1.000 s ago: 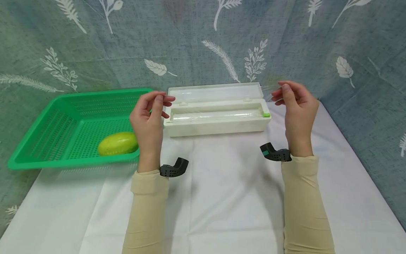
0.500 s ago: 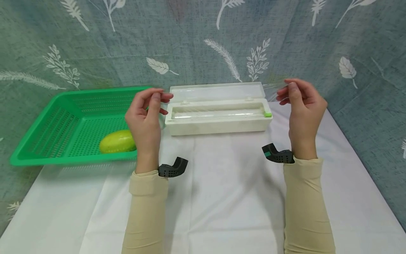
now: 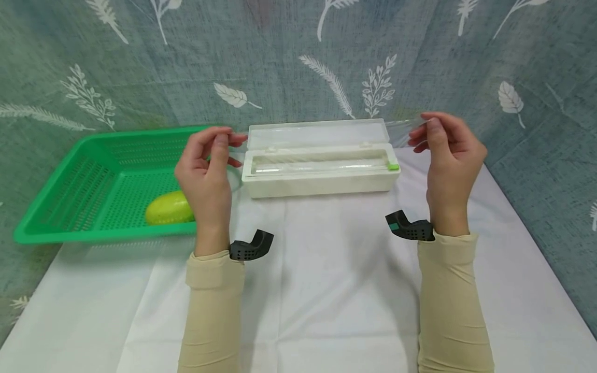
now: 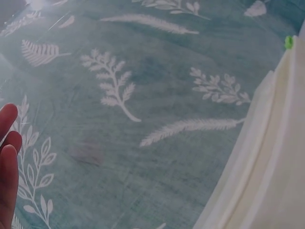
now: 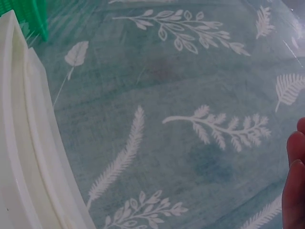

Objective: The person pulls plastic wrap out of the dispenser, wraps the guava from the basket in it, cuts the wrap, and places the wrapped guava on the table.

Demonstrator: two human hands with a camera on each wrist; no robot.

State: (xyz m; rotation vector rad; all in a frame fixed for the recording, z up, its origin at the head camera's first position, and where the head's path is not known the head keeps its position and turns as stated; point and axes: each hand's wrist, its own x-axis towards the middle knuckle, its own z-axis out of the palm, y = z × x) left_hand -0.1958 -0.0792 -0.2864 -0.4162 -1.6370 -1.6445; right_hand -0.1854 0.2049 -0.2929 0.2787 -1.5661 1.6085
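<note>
A sheet of clear cling film [image 3: 400,132] stretches between the two hands above a white dispenser box [image 3: 322,185]. My left hand [image 3: 205,168] pinches its left corner between thumb and forefinger. The right corner is pinched the same way by my right hand [image 3: 450,163]. The box lid [image 3: 317,133] stands raised at the back, and a film roll [image 3: 322,166] lies inside. A small green slider [image 3: 393,167] sits at the box's right end. In the left wrist view, fingertips [image 4: 8,167] show at the left edge.
A green plastic basket [image 3: 51,237] stands to the left, holding a yellow-green oval fruit [image 3: 169,208] partly behind the left hand. A leaf-patterned curtain [image 3: 280,62] hangs behind the white-covered table [image 3: 326,280].
The hands have drawn farther apart, the left one moving left and the right one right, both slightly up. The film is still held between them.
</note>
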